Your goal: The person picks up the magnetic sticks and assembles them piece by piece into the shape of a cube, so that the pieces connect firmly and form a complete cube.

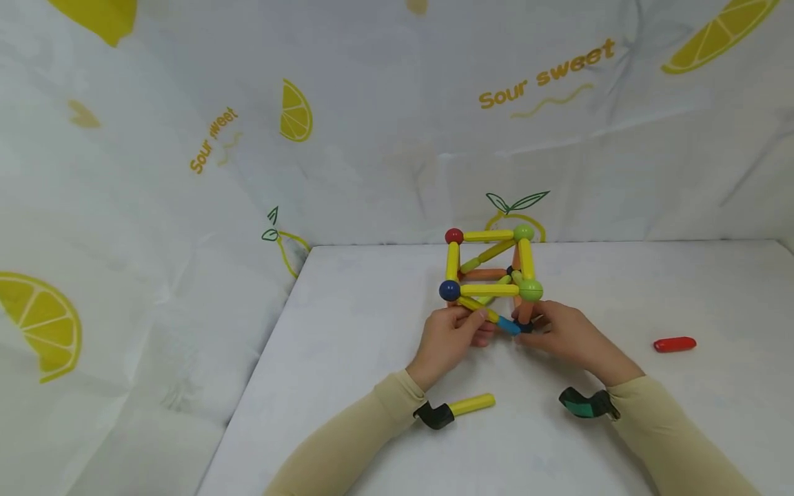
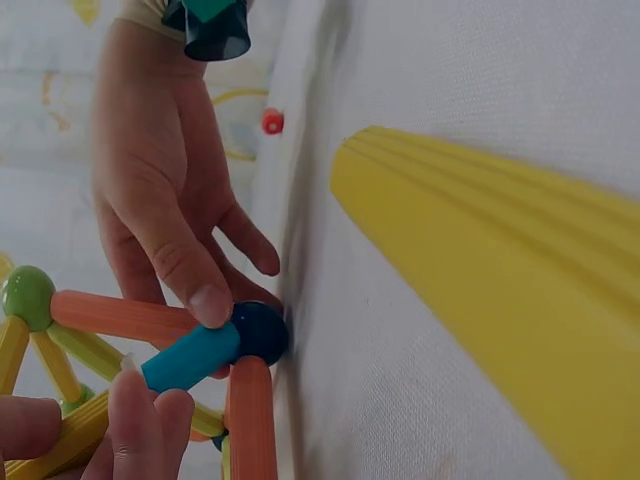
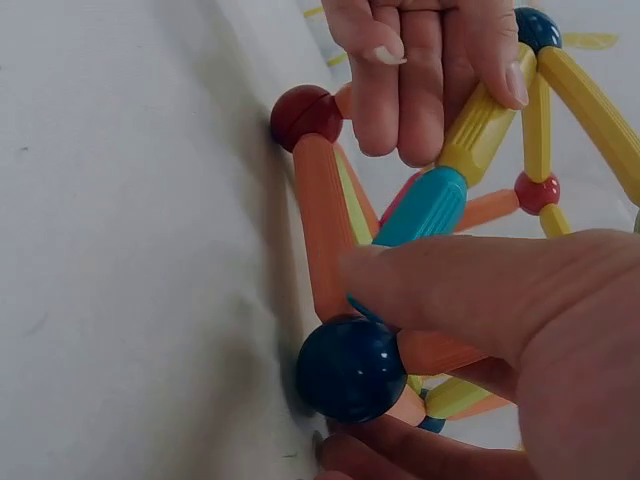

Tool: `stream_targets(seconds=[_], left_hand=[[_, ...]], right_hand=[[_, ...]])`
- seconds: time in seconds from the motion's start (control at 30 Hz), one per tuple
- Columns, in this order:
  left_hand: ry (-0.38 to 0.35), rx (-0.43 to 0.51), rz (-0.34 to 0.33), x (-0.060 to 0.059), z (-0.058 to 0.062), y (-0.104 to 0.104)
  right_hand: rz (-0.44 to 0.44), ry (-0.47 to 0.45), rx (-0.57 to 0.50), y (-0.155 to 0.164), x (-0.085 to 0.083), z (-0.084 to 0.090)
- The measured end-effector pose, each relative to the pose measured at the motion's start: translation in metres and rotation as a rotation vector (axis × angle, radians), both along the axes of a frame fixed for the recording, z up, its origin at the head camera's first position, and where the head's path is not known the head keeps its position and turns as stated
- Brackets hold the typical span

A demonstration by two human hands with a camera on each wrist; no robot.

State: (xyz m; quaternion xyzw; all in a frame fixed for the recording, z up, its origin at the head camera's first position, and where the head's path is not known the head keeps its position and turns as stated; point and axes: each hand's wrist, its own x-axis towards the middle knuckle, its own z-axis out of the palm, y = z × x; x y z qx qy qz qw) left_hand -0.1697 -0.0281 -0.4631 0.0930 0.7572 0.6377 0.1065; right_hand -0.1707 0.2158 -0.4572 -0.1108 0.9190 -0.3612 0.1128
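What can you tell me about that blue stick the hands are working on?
The blue stick is a short, rounded, smooth rod, plastic by its look. It slants low at the near side of the frame, joined end to end with a ribbed yellow stick and meeting a dark blue ball on the table. The left hand holds its upper end; the right hand's thumb lies across it.

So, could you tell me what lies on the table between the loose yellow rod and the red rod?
In the head view, only the right forearm with its wrist strap crosses between the yellow rod and the red rod; otherwise bare table.
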Motion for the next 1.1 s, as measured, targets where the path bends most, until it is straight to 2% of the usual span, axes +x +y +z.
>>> stream_targets(seconds=[0.2, 0.47, 0.83, 0.9, 0.97, 1.1], left_hand=[[-0.018, 0.005, 0.025, 0.004, 0.000, -0.001], [-0.019, -0.013, 0.026, 0.005, 0.003, -0.001], [-0.018, 0.023, -0.057, -0.001, 0.000, 0.002], [-0.016, -0.064, -0.090, -0.001, 0.003, -0.001], [-0.002, -0.227, -0.161, 0.004, 0.010, -0.007], [0.098, -0.700, -0.379, 0.026, 0.020, -0.025]], right_hand=[[-0.033, 0.023, -0.007, -0.007, 0.001, -0.003], [-0.070, 0.052, 0.019, -0.010, 0.004, -0.004], [-0.054, 0.081, 0.012, -0.002, 0.003, -0.001], [-0.044, 0.068, 0.012, -0.001, 0.002, 0.000], [-0.034, 0.033, 0.015, 0.002, 0.002, 0.003], [-0.031, 0.004, 0.067, 0.025, 0.009, 0.007]])
